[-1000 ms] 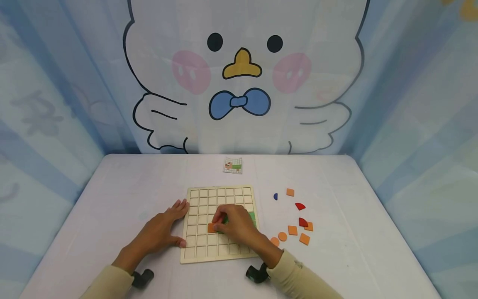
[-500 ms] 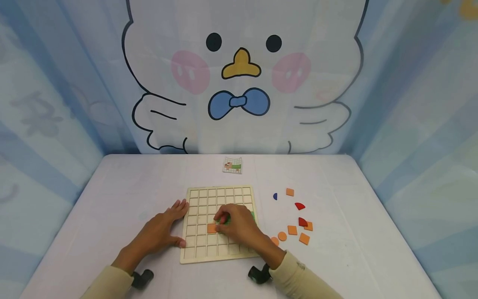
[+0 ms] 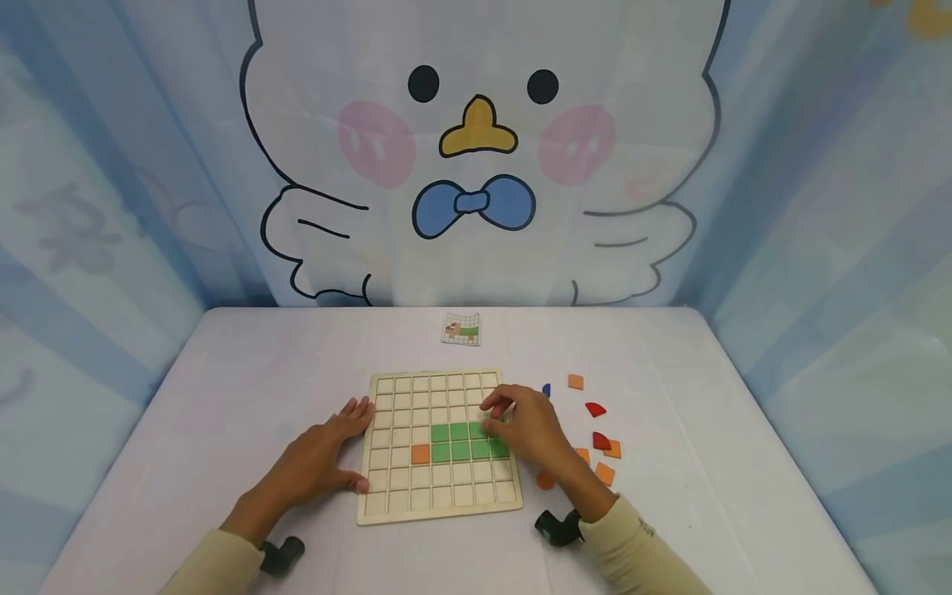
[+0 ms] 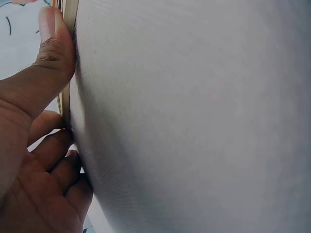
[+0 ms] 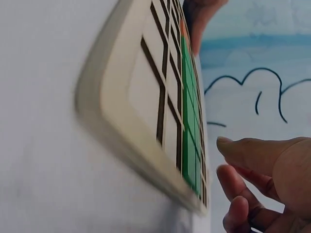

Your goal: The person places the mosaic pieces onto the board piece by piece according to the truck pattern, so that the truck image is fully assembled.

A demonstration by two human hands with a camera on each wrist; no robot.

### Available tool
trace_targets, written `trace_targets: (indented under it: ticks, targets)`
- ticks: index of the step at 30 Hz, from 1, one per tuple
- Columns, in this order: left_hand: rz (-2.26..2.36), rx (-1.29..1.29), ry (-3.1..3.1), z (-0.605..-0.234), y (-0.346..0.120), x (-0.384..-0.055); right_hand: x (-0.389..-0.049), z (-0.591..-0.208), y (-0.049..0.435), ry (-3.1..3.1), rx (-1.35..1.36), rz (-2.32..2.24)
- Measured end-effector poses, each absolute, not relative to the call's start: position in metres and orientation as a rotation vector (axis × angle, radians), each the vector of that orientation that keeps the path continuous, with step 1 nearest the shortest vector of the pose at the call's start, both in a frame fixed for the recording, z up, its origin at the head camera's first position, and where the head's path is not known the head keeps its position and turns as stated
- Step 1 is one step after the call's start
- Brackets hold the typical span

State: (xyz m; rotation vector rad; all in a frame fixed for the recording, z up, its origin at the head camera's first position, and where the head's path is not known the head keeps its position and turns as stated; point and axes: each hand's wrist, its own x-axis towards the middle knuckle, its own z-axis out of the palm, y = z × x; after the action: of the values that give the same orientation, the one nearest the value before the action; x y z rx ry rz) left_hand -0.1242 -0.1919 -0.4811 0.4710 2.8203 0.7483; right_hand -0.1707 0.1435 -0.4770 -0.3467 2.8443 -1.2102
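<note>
A wooden grid board point(image 3: 439, 500) lies on the table. Its two middle rows bear several green square tiles point(image 3: 460, 450), with one orange square tile point(image 3: 421, 454) at their left end. Along the board's left edge rests my left hand point(image 3: 320, 454), fingers extended at the upper part and thumb lower down; in the left wrist view the thumb point(image 4: 51, 46) presses on the board's side. My right hand point(image 3: 528, 426) hovers over the right edge of the board, partly covering the rightmost green tiles. The right wrist view shows its thumb and bent fingers apart, holding nothing.
Right of the board lie loose pieces: orange squares point(image 3: 606, 474), an orange disc point(image 3: 545, 480), red quarter-circles point(image 3: 596, 409) and a blue half-disc point(image 3: 546, 389). A small picture card point(image 3: 462, 330) lies behind the board. A printed curtain point(image 3: 476, 256) hangs past the table.
My right hand has lifted from beside the orange tile and moved right to the board's edge, uncovering the green tiles. My left hand stays at the board's left edge.
</note>
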Motion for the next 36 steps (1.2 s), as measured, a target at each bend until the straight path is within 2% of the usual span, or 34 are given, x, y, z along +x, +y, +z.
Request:
trace_targets:
  ticks: [6, 36]
  targets:
    - [0.743, 0.459, 2.815, -0.480, -0.191, -0.124, -0.177, -0.475, 0.167, 2.892, -0.166, -1.164]
    - [0.742, 0.459, 2.819, -0.483, -0.193, -0.125, -0.205, -0.475, 0.248, 3.026, 0.146, -1.059]
